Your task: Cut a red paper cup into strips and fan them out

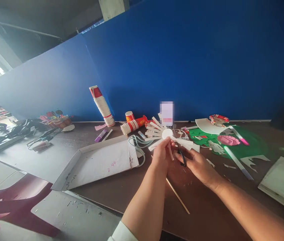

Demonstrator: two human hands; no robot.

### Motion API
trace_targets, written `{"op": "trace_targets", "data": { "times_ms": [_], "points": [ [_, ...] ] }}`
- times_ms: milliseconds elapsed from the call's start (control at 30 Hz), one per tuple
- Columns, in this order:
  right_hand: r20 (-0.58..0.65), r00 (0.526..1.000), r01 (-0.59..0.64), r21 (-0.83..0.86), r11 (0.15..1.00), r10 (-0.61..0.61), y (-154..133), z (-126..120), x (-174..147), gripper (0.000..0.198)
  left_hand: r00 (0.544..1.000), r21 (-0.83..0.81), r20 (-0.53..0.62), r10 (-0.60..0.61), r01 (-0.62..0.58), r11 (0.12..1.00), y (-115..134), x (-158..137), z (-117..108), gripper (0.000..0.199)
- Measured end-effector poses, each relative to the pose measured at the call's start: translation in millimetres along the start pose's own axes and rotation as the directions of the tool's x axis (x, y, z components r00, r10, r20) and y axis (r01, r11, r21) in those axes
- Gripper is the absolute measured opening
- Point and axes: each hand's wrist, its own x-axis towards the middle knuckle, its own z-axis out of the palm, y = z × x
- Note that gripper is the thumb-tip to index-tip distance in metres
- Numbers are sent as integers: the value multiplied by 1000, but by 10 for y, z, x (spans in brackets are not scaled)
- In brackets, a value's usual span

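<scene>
My left hand point(162, 149) pinches a white paper cup point(167, 134) whose wall is cut into strips that fan out around its round base. Some strips point left and up, others reach right over my right hand. The fingers of my right hand point(199, 164) are closed on a pair of scissors with dark handles point(182, 158). The scissor blades are mostly hidden among the paper strips and fingers. One narrow strip hangs down between my two hands. Below them a thin wooden stick point(178, 196) lies on the dark table.
A cardboard box lid point(101, 160) lies left of my hands. Behind stand stacked paper cups point(103, 106), with red cups point(136, 124) lying nearby. Green paper point(204, 136), markers point(238, 163) and scraps spread to the right, near a notebook point(283, 184). A blue partition point(182, 60) rises behind.
</scene>
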Motion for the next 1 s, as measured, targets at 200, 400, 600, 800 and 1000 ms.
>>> {"op": "trace_targets", "data": {
  "times_ms": [200, 400, 600, 800, 1000],
  "points": [
    [32, 999, 5, 3, 1000, -5, -49, 36, -24, 48, 997, 68, 60, 37, -41, 997, -63, 10, -46, 21],
    [40, 999, -2, 52, 999, 0, 42, 51, -17, 50, 997, 127, 7, 80, -80, 989, -136, 9, -55, 29],
    [53, 998, 37, 64, 997, -41, 71, 36, -14, 43, 999, 129, -28, 19, -15, 992, -185, -31, -30, 30],
    [21, 999, 33, -5, 999, -33, 66, 22, 1, 39, 999, 39, -17, 41, -41, 998, -203, -50, -16, 24],
    [-35, 999, 12, -159, 987, -18, 103, 9, -2, 42, 999, -29, -5, 45, -45, 999, -233, -38, -28, 24]
  ]
}}
